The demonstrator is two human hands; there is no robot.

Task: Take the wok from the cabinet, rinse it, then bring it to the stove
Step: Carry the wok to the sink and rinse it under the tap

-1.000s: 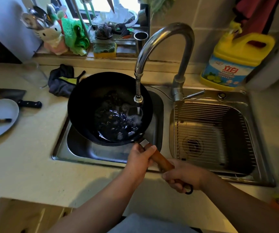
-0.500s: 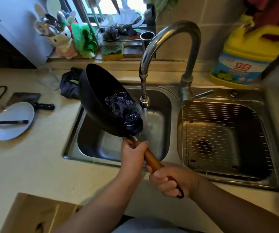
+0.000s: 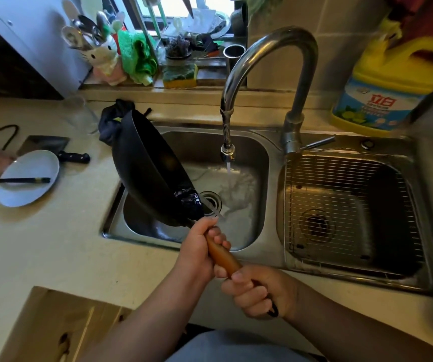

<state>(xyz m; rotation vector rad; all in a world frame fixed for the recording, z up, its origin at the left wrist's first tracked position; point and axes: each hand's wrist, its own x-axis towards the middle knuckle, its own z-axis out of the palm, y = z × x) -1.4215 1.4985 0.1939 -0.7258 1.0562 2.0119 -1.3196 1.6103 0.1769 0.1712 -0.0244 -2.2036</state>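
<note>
A black wok (image 3: pixel 148 168) with a brown wooden handle is tipped steeply on its side over the left sink basin (image 3: pixel 246 152). Water pools at its low edge and spills toward the drain. My left hand (image 3: pixel 197 253) grips the handle close to the pan. My right hand (image 3: pixel 255 291) grips the handle's end, by its black hanging loop. The steel tap (image 3: pixel 267 53) runs a thin stream into the basin, to the right of the wok.
The right basin (image 3: pixel 419 194) holds a wire rack. A yellow detergent jug (image 3: pixel 390 84) stands behind it. On the left counter lie a white plate (image 3: pixel 27 184) with chopsticks, a cleaver (image 3: pixel 45 146) and a dark cloth (image 3: pixel 111 121). An open wooden drawer (image 3: pixel 61 325) juts out at bottom left.
The wok went from lying flat under the tap with water in it to tilted steeply leftward, pouring the water out. Both hands kept hold of the handle.
</note>
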